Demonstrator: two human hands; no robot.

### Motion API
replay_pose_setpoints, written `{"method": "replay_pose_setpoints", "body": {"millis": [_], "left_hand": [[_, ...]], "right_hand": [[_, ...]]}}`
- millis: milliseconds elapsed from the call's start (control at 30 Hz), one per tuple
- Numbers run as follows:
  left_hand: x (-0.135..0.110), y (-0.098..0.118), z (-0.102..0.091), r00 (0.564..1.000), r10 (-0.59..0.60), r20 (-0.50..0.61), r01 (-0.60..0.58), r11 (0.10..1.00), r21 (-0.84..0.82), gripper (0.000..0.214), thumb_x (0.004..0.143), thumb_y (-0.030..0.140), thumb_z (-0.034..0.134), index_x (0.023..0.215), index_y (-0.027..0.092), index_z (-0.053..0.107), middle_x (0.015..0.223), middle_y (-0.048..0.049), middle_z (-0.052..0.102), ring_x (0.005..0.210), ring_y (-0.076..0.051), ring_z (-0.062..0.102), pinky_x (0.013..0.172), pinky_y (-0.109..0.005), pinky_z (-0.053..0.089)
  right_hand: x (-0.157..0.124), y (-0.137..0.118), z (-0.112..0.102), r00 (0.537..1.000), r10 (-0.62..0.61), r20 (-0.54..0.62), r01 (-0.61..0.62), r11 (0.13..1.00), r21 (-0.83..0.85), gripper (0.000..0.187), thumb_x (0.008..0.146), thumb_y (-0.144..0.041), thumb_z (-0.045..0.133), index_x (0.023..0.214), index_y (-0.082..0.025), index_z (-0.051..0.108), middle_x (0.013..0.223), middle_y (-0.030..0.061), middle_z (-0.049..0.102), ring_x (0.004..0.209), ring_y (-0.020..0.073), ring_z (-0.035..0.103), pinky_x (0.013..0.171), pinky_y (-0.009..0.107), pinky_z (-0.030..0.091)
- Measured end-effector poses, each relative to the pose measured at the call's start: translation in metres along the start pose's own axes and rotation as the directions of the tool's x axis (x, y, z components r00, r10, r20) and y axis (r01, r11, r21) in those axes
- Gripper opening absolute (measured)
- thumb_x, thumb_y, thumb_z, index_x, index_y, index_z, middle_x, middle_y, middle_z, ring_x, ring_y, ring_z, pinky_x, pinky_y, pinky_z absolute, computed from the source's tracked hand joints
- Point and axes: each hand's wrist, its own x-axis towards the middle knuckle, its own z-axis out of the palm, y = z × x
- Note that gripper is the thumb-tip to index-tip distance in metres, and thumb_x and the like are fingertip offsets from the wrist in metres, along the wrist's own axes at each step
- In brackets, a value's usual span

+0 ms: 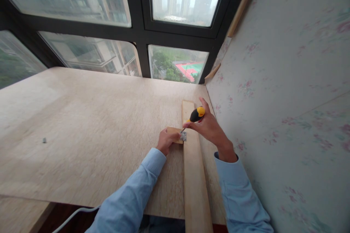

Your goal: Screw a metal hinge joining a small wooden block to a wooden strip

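Note:
My right hand [209, 125] is closed around a screwdriver with a yellow and black handle [197, 114]; its tip points down at a small metal hinge [183, 136]. The hinge sits where a small wooden block [172, 131] meets a long wooden plank [193, 167] lying along the right side of the table. My left hand [166, 141] is closed on the small block and presses it down against the plank. Both arms wear light blue sleeves.
The pale wooden tabletop [87, 127] stretches far to the left, with a small dark screw [44, 140] lying on it. A floral papered wall [287, 98] rises close on the right. Dark-framed windows [139, 32] stand behind the table. A white cable [71, 216] hangs below the front edge.

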Motion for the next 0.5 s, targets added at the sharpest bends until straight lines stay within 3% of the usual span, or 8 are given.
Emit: {"method": "replay_pose_setpoints", "body": {"millis": [133, 233, 333, 400, 433, 500], "left_hand": [[0.0, 0.0, 0.0, 1.0, -0.002, 0.006, 0.003, 1.0, -0.007, 0.038, 0.044, 0.015, 0.081, 0.077, 0.013, 0.062, 0.07, -0.0036, 0.071, 0.061, -0.018, 0.065, 0.056, -0.029, 0.053], [0.0, 0.0, 0.0, 1.0, -0.004, 0.008, 0.004, 1.0, -0.002, 0.039, 0.044, 0.015, 0.081, 0.078, 0.013, 0.062, 0.07, -0.0036, 0.071, 0.061, -0.018, 0.065, 0.057, -0.03, 0.053], [-0.001, 0.001, 0.0, 1.0, -0.004, 0.001, 0.004, 1.0, 0.008, 0.038, 0.044, 0.016, 0.081, 0.077, 0.014, 0.062, 0.071, -0.0033, 0.071, 0.062, -0.018, 0.065, 0.057, -0.03, 0.053], [-0.001, 0.001, 0.0, 1.0, -0.001, 0.003, 0.001, 1.0, 0.008, 0.037, 0.045, 0.015, 0.08, 0.077, 0.014, 0.063, 0.071, -0.0037, 0.071, 0.063, -0.019, 0.065, 0.058, -0.03, 0.053], [-0.001, 0.001, 0.0, 1.0, 0.0, 0.006, 0.0, 1.0, 0.007, 0.037, 0.045, 0.015, 0.08, 0.078, 0.013, 0.063, 0.072, -0.004, 0.071, 0.063, -0.019, 0.065, 0.058, -0.03, 0.053], [-0.002, 0.002, 0.0, 1.0, -0.002, 0.012, 0.002, 1.0, 0.004, 0.037, 0.045, 0.015, 0.08, 0.078, 0.013, 0.063, 0.071, -0.0041, 0.071, 0.062, -0.018, 0.065, 0.058, -0.029, 0.053]], "right_hand": [[-0.006, 0.009, -0.01, 0.965, -0.159, 0.206, 0.116, 0.971, 0.207, 0.099, 0.075, -0.034, 0.072, 0.154, -0.025, 0.011, 0.125, 0.0106, 0.062, 0.117, 0.0246, 0.06, 0.099, 0.045, 0.048], [-0.007, 0.006, -0.012, 0.953, -0.146, 0.264, 0.077, 0.964, 0.256, 0.092, 0.079, -0.035, 0.068, 0.153, -0.025, 0.015, 0.116, 0.0088, 0.069, 0.109, 0.0233, 0.065, 0.094, 0.043, 0.052], [-0.002, -0.003, -0.004, 1.0, -0.007, 0.03, 0.007, 1.0, 0.005, 0.093, 0.073, -0.046, 0.075, 0.149, -0.02, 0.03, 0.088, 0.0057, 0.073, 0.084, 0.0271, 0.07, 0.082, 0.045, 0.055], [0.001, -0.007, 0.004, 0.989, 0.051, -0.141, -0.074, 0.984, -0.165, 0.097, 0.066, -0.053, 0.079, 0.146, -0.016, 0.037, 0.081, 0.0073, 0.072, 0.078, 0.031, 0.069, 0.076, 0.047, 0.054], [0.003, -0.007, 0.007, 0.983, 0.067, -0.173, -0.101, 0.976, -0.195, 0.099, 0.065, -0.055, 0.079, 0.145, -0.015, 0.038, 0.083, 0.0088, 0.072, 0.079, 0.0327, 0.069, 0.075, 0.048, 0.054], [0.002, -0.005, 0.008, 0.989, 0.076, -0.124, -0.093, 0.987, -0.131, 0.104, 0.064, -0.056, 0.079, 0.148, -0.016, 0.032, 0.093, 0.0115, 0.072, 0.087, 0.0333, 0.068, 0.077, 0.048, 0.054]]}}
